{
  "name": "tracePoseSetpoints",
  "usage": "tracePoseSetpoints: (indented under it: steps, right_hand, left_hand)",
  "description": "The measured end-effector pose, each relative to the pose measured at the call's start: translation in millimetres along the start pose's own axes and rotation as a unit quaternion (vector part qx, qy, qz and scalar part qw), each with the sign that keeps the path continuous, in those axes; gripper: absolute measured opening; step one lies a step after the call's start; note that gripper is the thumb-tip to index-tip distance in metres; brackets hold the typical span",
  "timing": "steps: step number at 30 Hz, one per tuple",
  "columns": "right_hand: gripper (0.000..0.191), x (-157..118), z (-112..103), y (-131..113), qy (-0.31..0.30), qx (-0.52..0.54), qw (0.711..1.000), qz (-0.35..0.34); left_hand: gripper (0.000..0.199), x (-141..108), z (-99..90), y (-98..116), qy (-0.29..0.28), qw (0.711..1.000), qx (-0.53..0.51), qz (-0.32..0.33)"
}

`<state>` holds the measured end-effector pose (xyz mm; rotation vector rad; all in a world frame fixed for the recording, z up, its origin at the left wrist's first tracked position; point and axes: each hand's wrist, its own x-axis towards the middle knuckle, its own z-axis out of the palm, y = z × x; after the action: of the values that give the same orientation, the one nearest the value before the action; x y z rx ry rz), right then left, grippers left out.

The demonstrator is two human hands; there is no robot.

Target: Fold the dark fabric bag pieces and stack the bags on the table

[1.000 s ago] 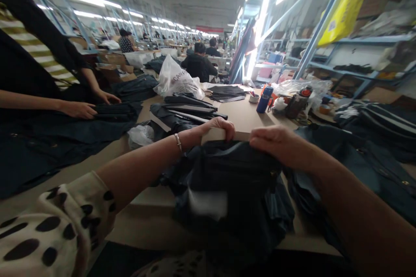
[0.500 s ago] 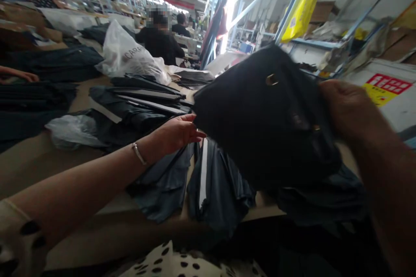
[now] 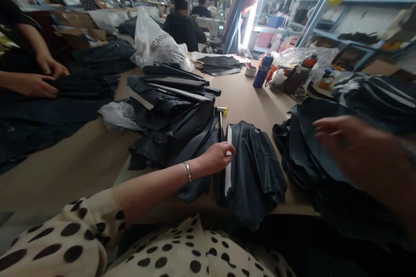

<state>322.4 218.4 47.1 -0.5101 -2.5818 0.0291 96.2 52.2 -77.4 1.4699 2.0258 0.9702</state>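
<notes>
Over the white strip at the left side of the middle dark fabric pile, my left hand has its fingers curled; whatever lies between them is too small to name. My right hand, blurred, is over the dark fabric pile at the right, its fingers apart and nothing seen in them. Left of the middle pile lies a larger heap of dark pieces with pale strips among them.
A blue bottle, a small cup and plastic bags stand at the table's back right. A white bag sits behind the heap. At the left, another person's hands touch dark fabric.
The dark piece with metal fittings has left my right hand, which is now lower over the right pile. My left hand has moved onto the white strip. The view has turned, showing more table.
</notes>
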Motion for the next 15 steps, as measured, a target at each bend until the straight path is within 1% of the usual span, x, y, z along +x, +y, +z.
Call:
tracePoseSetpoints:
  steps: [2, 3, 4, 5, 7, 9, 11, 13, 15]
  right_hand:
    - [0.021, -11, 43, -36, -0.107, 0.063, 0.990, -0.061]
    - [0.022, -16, 67, -55, -0.163, 0.088, 0.980, -0.075]
    - [0.025, -19, 91, -73, -0.210, 0.100, 0.970, -0.071]
    - [0.030, -22, 113, -89, -0.238, 0.097, 0.965, -0.050]
    - [0.042, -21, 147, -111, -0.263, 0.063, 0.963, 0.011]
    - [0.046, -16, 166, -120, -0.276, 0.029, 0.959, 0.056]
    - [0.042, -12, 173, -116, -0.280, 0.033, 0.956, 0.081]
    - [0.037, -11, 174, -104, -0.277, 0.107, 0.949, 0.108]
    - [0.027, -14, 174, -86, -0.277, 0.221, 0.923, 0.151]
  left_hand:
    - [0.022, 0, 7.5, -7, 0.024, 0.999, 0.033, -0.001]
    - [0.023, -1, 9.8, -11, 0.031, 0.999, 0.035, -0.009]
    - [0.024, -1, 11.2, -15, 0.039, 0.998, 0.037, -0.015]
    - [0.025, -1, 11.9, -20, 0.047, 0.998, 0.038, -0.020]
    - [0.026, -1, 11.7, -29, 0.063, 0.997, 0.033, -0.027]
    - [0.028, -2, 10.6, -36, 0.074, 0.996, 0.026, -0.034]
    - [0.030, -5, 9.3, -40, 0.081, 0.996, 0.017, -0.039]
    - [0.029, -9, 7.9, -40, 0.084, 0.996, 0.003, -0.040]
    - [0.026, -13, 6.1, -37, 0.089, 0.995, -0.015, -0.040]
